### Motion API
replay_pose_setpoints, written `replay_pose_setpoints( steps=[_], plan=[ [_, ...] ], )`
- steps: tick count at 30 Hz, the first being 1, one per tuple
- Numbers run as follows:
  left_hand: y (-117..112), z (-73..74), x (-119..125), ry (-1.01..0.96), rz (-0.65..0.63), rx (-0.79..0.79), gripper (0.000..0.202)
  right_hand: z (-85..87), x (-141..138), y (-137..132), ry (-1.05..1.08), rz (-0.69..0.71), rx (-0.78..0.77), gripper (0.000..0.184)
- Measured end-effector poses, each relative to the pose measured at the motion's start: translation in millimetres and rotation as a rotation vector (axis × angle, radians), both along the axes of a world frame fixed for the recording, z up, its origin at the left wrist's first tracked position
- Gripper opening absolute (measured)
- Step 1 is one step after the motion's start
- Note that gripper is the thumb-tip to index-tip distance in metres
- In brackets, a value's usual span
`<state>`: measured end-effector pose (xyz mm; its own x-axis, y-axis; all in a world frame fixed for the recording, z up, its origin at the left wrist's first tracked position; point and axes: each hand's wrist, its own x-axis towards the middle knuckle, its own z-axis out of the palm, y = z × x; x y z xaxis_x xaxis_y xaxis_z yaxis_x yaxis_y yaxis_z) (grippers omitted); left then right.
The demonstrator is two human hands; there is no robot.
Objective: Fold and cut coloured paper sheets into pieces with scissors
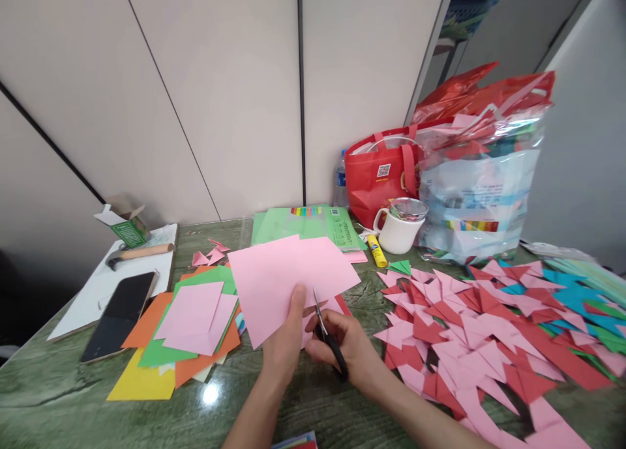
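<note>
My left hand [288,338] grips a sheet of pink paper [268,279] near its lower right part, thumb on top. The sheet is raised above the table and partly cut, with a slit running up from the lower edge. My right hand [342,341] is closed round the black handles of a pair of scissors [320,322]. Their blades point up and lie at the slit, beside my left thumb. Under the hands, more pink and red paper shows in part. Left of the sheet lies a stack of square coloured papers [186,351], with pink pieces on top.
Folded pink and red paper pieces [469,332] cover the right side. Behind stand a white mug [398,231], a glue stick [376,250], a red bag [374,188] and a clear plastic bag [479,195]. At left are a phone [120,315], a hammer [141,252] and a small box [124,224].
</note>
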<state>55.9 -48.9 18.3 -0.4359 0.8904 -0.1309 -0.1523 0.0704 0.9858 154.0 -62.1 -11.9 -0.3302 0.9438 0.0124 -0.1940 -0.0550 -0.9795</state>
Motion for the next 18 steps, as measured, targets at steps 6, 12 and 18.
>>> replay_pose_setpoints(
  steps=[6, 12, 18],
  plan=[
    [-4.7, 9.4, 0.2, 0.145, -0.065, -0.041, 0.04, 4.2, 2.3, 0.6, 0.006, -0.015, 0.043, 0.034],
    [-4.1, 4.5, 0.5, 0.118, -0.093, -0.015, 0.038, -0.3, 2.7, -0.3, 0.03, -0.028, 0.04, 0.033],
    [-2.9, 0.4, 0.0, 0.104, -0.034, 0.0, 0.043, -2.0, 2.4, 0.4, 0.062, -0.025, 0.031, 0.035]
  ],
)
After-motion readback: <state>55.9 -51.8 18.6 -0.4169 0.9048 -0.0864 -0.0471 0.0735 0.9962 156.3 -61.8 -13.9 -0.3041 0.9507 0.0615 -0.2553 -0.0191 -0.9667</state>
